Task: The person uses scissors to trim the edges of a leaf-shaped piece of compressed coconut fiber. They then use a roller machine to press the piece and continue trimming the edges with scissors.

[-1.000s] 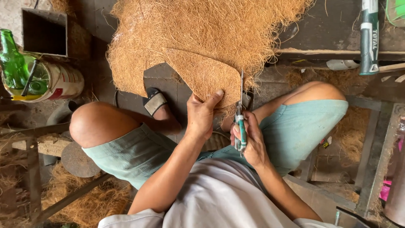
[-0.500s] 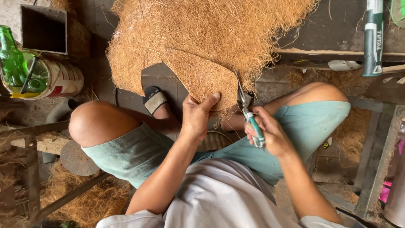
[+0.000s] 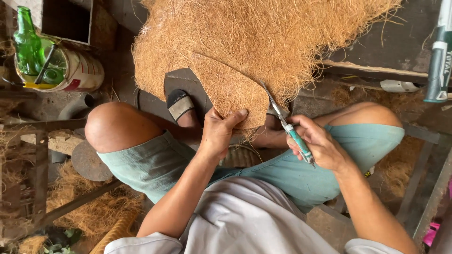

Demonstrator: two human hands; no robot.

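Note:
A large sheet of brown coconut fibre (image 3: 254, 42) hangs down in front of my knees. A rounded flap of it (image 3: 230, 91) is partly cut out. My left hand (image 3: 219, 131) pinches the flap's lower edge between thumb and fingers. My right hand (image 3: 318, 143) grips scissors (image 3: 287, 124) with green-wrapped handles. The blades point up-left and lie at the flap's right edge, against the fibre.
A green glass bottle (image 3: 27, 44) stands in a tin can (image 3: 77, 70) at the upper left. A green-and-white tube (image 3: 440, 61) is at the upper right. Loose fibre (image 3: 89, 211) lies on the floor at lower left. My sandalled foot (image 3: 181, 106) rests below the sheet.
My right hand has swung the scissors from upright near my lap up to the right edge of the flap. The left hand has kept its hold on the flap.

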